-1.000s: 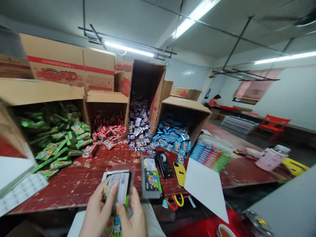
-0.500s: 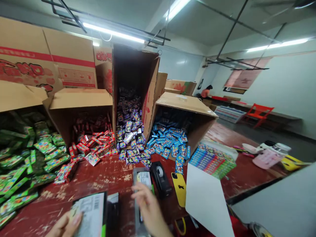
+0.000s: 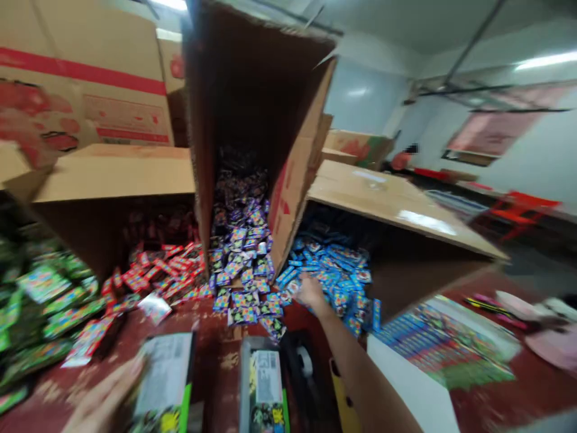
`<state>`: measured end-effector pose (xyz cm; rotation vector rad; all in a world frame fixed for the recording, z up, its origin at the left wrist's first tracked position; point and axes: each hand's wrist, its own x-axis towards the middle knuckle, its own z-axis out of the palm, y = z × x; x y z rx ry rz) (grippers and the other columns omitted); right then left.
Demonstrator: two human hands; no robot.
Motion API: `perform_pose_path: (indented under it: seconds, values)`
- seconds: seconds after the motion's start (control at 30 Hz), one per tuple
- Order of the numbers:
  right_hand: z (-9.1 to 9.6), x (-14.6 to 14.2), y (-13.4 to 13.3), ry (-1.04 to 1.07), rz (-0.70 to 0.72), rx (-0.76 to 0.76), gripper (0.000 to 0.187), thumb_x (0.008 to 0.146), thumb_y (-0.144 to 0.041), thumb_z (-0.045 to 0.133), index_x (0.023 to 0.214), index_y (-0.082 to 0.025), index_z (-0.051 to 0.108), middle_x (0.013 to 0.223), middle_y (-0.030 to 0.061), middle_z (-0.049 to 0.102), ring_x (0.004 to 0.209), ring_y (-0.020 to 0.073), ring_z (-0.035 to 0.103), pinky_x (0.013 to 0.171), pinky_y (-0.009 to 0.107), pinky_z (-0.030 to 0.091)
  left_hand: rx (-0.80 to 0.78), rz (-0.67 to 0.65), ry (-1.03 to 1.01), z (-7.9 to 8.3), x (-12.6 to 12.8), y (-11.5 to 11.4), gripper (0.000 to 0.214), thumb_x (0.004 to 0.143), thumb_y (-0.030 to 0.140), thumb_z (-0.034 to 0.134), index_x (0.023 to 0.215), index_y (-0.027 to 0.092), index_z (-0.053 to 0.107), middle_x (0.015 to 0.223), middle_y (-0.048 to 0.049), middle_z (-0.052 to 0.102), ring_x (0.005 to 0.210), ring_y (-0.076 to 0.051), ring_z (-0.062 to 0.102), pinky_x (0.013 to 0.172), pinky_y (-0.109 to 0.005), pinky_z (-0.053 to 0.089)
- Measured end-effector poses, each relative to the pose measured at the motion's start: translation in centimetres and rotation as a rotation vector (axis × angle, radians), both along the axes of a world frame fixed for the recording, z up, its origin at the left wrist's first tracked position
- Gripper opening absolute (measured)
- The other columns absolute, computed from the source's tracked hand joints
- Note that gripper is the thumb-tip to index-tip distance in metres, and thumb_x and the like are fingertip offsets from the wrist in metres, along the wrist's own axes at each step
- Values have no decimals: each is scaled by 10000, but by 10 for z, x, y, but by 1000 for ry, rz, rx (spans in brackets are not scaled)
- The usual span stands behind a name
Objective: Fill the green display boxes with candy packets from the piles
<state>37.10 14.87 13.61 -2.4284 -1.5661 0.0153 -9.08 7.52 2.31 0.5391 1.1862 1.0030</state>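
My left hand [image 3: 112, 385] grips the left edge of a flat labelled package [image 3: 164, 373], with a white label, dark sides and a green strip. My right hand [image 3: 312, 292] is stretched forward to the front of a heap of small blue packets [image 3: 336, 270] spilling from a cardboard box. Its fingers are blurred among the packets, so their grip is unclear. A similar package [image 3: 269, 376] lies on the table between my hands. Beside it is a black tape dispenser [image 3: 304, 367]. Purple packets [image 3: 246, 264] spread just left of my right hand.
Red packets [image 3: 162, 270] and green packets [image 3: 49, 300] spill from boxes at left. A tall cardboard box [image 3: 293, 186] stands mid-table. At right are a white board [image 3: 406, 379], a yellow phone [image 3: 346, 397] under my forearm, and a colourful stack [image 3: 442, 343]. A person sits far off.
My right hand has moved from above the middle package forward to the blue packets. My left hand still holds its package. The view has shifted closer to the boxes.
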Motion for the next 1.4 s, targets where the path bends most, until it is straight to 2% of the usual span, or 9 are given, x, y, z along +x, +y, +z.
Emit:
perform_pose_path:
  seconds: [0.1, 0.2, 0.4, 0.53, 0.63, 0.73, 0.87, 1.2, 1.4]
  values:
    - [0, 6, -9, 99, 85, -31, 486, 621, -142, 637, 1096, -78, 553, 957, 130, 576, 870, 201, 547, 813, 292, 402, -66, -177, -499, 18, 8, 7, 443, 793, 374, 656, 1196, 211, 573, 1244, -48, 543, 1097, -207, 548, 931, -312, 441]
    - [22, -21, -28, 202, 158, 27, 441, 712, -272, 569, 1100, -66, 522, 878, 100, 544, 747, 157, 516, 743, 284, 424, 47, -255, -600, 39, 12, 7, 344, 882, 329, 562, 1165, 134, 581, 1171, -91, 577, 948, -163, 594, 832, -280, 445]
    - [85, -203, -74, 1030, 87, 363, 665, 469, -503, 757, 914, -135, 427, 894, 99, 568, 733, 159, 563, 664, 284, 469, 98, -311, -574, 35, 2, -16, 336, 864, 349, 579, 1042, 71, 641, 967, -124, 628, 768, -121, 582, 737, -242, 434]
    - [62, -319, -68, 1135, 271, 419, 548, 552, -471, 737, 903, -146, 470, 872, 81, 584, 724, 139, 563, 681, 273, 475, 64, -341, -649, 11, -24, -31, 303, 870, 324, 571, 1046, 91, 652, 979, -131, 625, 800, -149, 598, 773, -287, 442]
    - [20, -361, -53, 1048, 529, 212, 353, 711, -355, 655, 959, -136, 528, 720, 27, 526, 638, 97, 511, 608, 216, 424, 70, -309, -653, -1, -52, -38, 289, 879, 335, 562, 1057, 125, 652, 996, -107, 628, 815, -130, 597, 801, -270, 435]
    - [-6, -381, -42, 980, 649, -110, 255, 785, -282, 593, 969, -111, 545, 750, 24, 537, 675, 88, 513, 628, 197, 393, 73, -267, -581, -10, -80, -40, 322, 863, 374, 578, 1039, 111, 637, 959, -92, 634, 773, -110, 587, 744, -231, 429]
    - [-7, -405, -36, 803, 749, -391, 217, 808, -276, 543, 909, -86, 570, 799, 41, 548, 684, 94, 498, 631, 203, 373, 172, -286, -488, -17, -104, -42, 397, 881, 415, 543, 1037, 54, 593, 955, -108, 622, 732, -93, 545, 718, -234, 417]
    - [14, -422, -21, 546, 1010, -259, 88, 784, -156, 587, 772, -71, 602, 839, 65, 504, 724, 106, 460, 638, 223, 344, 316, -190, -324, -11, -89, -44, 542, 865, 529, 504, 1026, 12, 530, 828, -87, 576, 685, -93, 471, 652, -222, 389]
    - [31, -400, -9, 435, 1114, -559, 33, 722, -72, 613, 735, -58, 587, 775, 44, 505, 700, 95, 441, 630, 205, 344, 254, -204, -230, 8, -63, -48, 763, 674, 739, 549, 917, 16, 549, 806, -89, 579, 699, -104, 462, 652, -215, 383]
